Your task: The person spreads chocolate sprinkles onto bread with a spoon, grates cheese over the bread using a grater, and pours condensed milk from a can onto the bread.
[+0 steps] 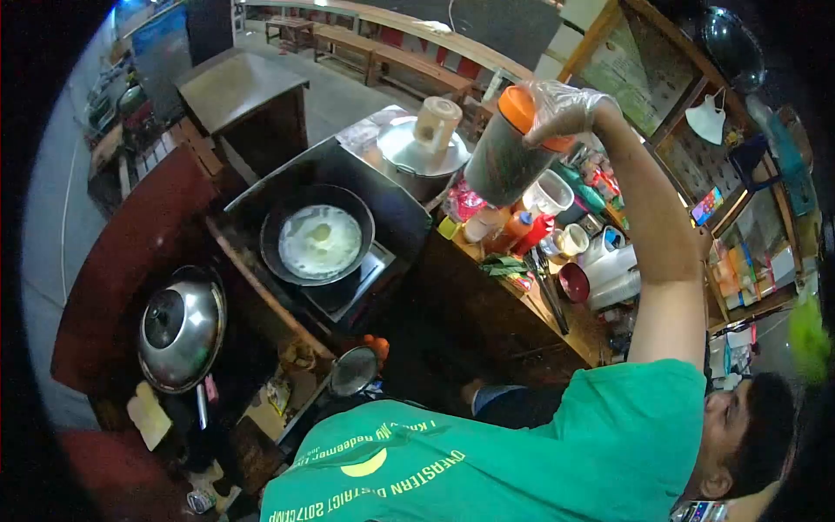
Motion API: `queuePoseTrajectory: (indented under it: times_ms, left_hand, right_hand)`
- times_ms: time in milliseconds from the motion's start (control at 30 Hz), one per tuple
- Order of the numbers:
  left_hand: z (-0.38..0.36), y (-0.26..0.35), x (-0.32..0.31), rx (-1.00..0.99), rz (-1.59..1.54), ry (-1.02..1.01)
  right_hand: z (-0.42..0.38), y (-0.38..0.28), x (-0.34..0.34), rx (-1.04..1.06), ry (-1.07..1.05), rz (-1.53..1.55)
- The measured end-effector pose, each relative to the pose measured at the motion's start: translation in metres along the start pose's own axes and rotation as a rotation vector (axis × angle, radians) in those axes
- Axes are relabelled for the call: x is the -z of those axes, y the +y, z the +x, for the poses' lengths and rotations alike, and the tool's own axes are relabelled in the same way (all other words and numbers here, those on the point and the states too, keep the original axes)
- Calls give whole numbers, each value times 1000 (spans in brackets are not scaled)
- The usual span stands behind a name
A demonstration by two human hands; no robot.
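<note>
My right hand (pixel 570 122), in a clear plastic glove, grips a tall dark grey jar (pixel 511 161) by its orange lid. The raised jar tilts above the crowded counter. In front of me a black frying pan (pixel 361 196) rests on the stove; pale, round, egg-like food (pixel 322 239) with a yellowish middle covers its bottom. Behind the pan stands a silver pot (pixel 404 161) with a plastic mug (pixel 437 122) on its lid. My left hand cannot be made out.
Several sauce bottles (pixel 513 230), a white tub (pixel 550 193) and dark tongs (pixel 550 300) crowd the counter to the right. A domed lid (pixel 187 331) sits at left. Near my front is a round strainer (pixel 353 371). A person's head shows at lower right.
</note>
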State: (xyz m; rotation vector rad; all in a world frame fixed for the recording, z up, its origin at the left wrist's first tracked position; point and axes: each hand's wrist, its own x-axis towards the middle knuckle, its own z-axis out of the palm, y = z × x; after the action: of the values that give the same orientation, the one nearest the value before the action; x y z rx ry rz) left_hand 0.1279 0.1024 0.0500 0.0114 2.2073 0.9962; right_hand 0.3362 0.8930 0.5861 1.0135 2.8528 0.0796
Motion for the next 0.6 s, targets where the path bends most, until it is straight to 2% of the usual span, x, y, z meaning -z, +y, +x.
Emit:
queuePoseTrajectory:
  times_ms: [67, 133, 167, 267, 333, 400, 433, 467, 500, 533, 567, 600]
  left_hand:
    - [-3, -15, 12, -36, 14, -5]
    - [-9, -33, 28, -91, 52, -10]
    - [-10, -44, 36, -147, 103, -14]
    - [-20, -84, 62, -415, 365, 3]
    - [-18, -105, 72, -584, 470, 24]
    - [15, -180, 76, -185, -330, -174]
    - [-41, -85, 102, -454, 380, -38]
    - [-73, -24, 116, -398, 427, -50]
    - [-86, 7, 125, -348, 474, -69]
    - [-84, 4, 125, -323, 441, -34]
    - [-82, 2, 129, -404, 342, -24]
    - [-77, 1, 130, -392, 336, -21]
  right_hand:
    - [-29, -65, 24, 112, -109, -54]
    - [-51, -109, 28, 187, -85, 9]
    - [-57, -130, 27, 293, -63, 59]
    - [-77, -203, 25, 620, -8, 77]
    - [-121, -270, 32, 786, -23, 114]
    - [-142, -326, 30, 947, -17, 147]
    - [-151, -353, 23, 999, -41, 141]
    - [-161, -380, 13, 1040, -57, 137]
    - [-164, -403, 5, 1067, -70, 133]
    - [-168, -425, -2, 1079, -74, 120]
    - [-175, -449, -13, 1092, -90, 99]
    - [-178, -474, -22, 1107, -112, 75]
